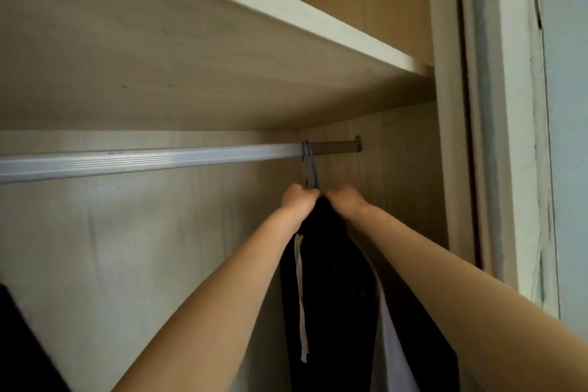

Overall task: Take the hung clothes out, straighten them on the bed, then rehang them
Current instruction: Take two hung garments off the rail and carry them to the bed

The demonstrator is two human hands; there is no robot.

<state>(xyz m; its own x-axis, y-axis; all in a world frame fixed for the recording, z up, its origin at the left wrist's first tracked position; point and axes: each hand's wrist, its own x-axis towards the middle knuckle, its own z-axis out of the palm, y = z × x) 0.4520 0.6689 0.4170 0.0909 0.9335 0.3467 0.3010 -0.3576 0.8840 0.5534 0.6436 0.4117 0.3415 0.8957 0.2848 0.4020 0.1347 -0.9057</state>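
Wardrobe rail [143, 160] — left hand [297, 202], right hand [345, 202] both clutch top of dark garment [334, 264], under hanger hooks [310, 165]

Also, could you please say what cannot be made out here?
Head view:
Hanger shoulders: hidden by the left hand, right hand and black hanging garments they grip; only thin hooks show.
Garment hems: cut off by bottom edge.
Black shape, lower left: cropped, unidentifiable.

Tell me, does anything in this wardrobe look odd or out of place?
Slightly. The hangers are bunched at the far right end of the rail, where the left hand and right hand grip the dark clothes. A white strip dangles loose down their front.
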